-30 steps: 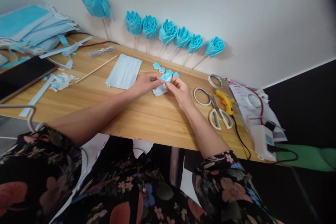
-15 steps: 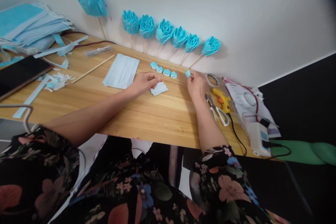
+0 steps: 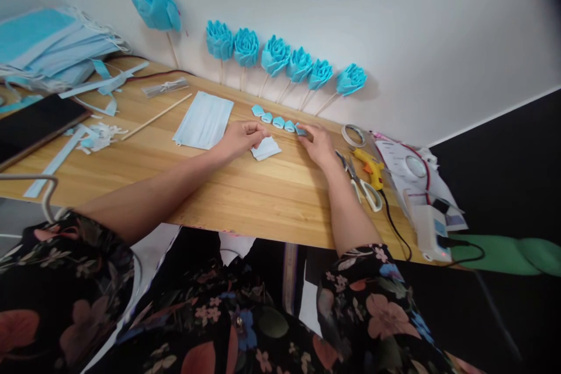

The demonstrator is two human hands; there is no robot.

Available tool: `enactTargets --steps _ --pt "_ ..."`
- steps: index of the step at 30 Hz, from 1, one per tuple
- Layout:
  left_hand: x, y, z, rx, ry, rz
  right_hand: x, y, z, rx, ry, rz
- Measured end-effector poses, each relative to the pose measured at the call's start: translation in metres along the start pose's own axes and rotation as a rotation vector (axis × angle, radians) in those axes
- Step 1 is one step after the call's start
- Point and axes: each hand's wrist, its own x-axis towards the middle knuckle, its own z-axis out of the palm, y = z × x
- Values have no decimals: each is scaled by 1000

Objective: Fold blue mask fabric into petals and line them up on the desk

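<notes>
My right hand [image 3: 319,143] pinches a small folded blue petal [image 3: 300,130] at the right end of a row. Several similar folded petals [image 3: 278,122] lie to its left on the wooden table. My left hand [image 3: 243,137] rests with its fingers curled and thumb pressed against them; whether anything is between them is hidden. Just beside its thumb lies a pale cut piece of face mask [image 3: 266,149]. Behind that hand a whole pleated mask [image 3: 204,120] lies flat, partly covered by it.
Several blue fabric roses on sticks [image 3: 275,55] lean against the wall. On the right are a tape roll [image 3: 353,135], scissors [image 3: 366,187], and a yellow glue gun [image 3: 370,166]. Left are a mask stack [image 3: 56,41], scraps [image 3: 99,135], a wooden stick [image 3: 158,116] and a phone [image 3: 39,125].
My right hand has moved left, bringing the folded petal down to the right end of the row. My left hand has stayed in place.
</notes>
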Motion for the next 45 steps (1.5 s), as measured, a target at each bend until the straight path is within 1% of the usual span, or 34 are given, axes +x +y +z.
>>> enactTargets --steps 5,9,12,16,20,22,25,27,29,31,34,36,38,40,42,45 --pt "1 1 0 -1 -18 3 6 0 9 -72 -11 104" --pt "0 3 1 5 16 -22 11 -1 13 -140 21 187" --pt "0 3 0 17 21 -19 14 -5 15 -165 21 216" --pt "3 0 -3 41 35 11 17 -8 9 -165 -29 203" --pt "7 -6 -4 46 19 47 19 -8 1 -161 -2 114" --pt "7 -10 -3 72 -5 63 21 -9 1 -150 -15 58" --pt "8 -15 -5 162 -34 123 25 -12 8 -141 -62 48" --pt "9 -14 -10 251 -10 178 27 -12 13 -145 -72 65" --pt "13 -8 -19 359 64 209 28 -10 15 -147 -72 68" --pt "21 2 -28 477 144 220 28 -8 15 -149 -73 54" --pt "42 19 -37 727 107 254 27 -3 13 -149 -72 30" --pt "60 24 -37 924 62 268 27 -1 13 -150 -69 18" --pt "76 22 -33 1071 34 282 27 0 13 -156 -66 5" --pt "90 13 -29 1168 0 313 28 1 13 -153 -68 -8" --pt "100 1 -28 1225 -25 319 29 3 14 -133 -76 -19" --pt "109 -12 -32 1245 -82 359 31 7 15 -96 -74 -25"
